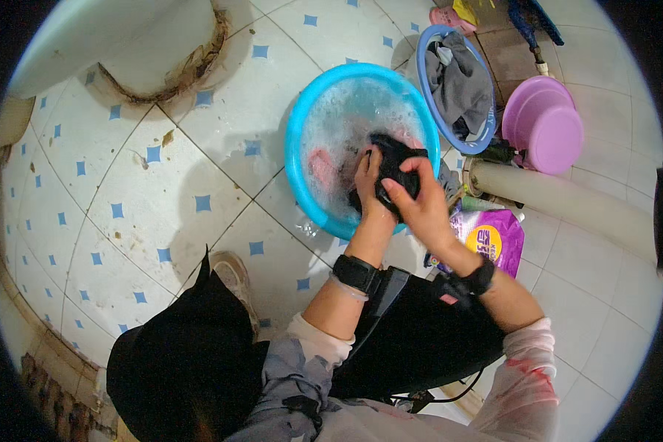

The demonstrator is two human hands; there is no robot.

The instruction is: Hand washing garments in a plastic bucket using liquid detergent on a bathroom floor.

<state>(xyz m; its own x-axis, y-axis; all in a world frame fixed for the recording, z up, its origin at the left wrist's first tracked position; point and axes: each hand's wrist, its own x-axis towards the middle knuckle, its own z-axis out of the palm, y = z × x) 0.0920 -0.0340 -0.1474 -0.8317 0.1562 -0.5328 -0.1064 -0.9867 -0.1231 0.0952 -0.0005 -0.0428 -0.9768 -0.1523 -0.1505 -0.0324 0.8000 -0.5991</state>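
A black cloth (393, 157) is bunched between my two hands over the near right part of a round turquoise basin (304, 201). My left hand (369, 177) grips it from the left, its fingers partly hidden by the fabric. On the other side my right hand (420, 196) pinches the cloth between thumb and fingers. Sudsy water (340, 105) fills the basin. Pink fabric (321, 168) shows through the foam at the left, and the lower end of the black cloth hangs towards the water.
Beyond the basin a blue-rimmed tub (426, 83) holds grey clothes (458, 77). Pink-purple basins (555, 132) lean by the wall near a thick white pipe (558, 201). A purple detergent pouch (508, 237) lies at the right. At upper left stands a white ceramic fixture base (160, 50).
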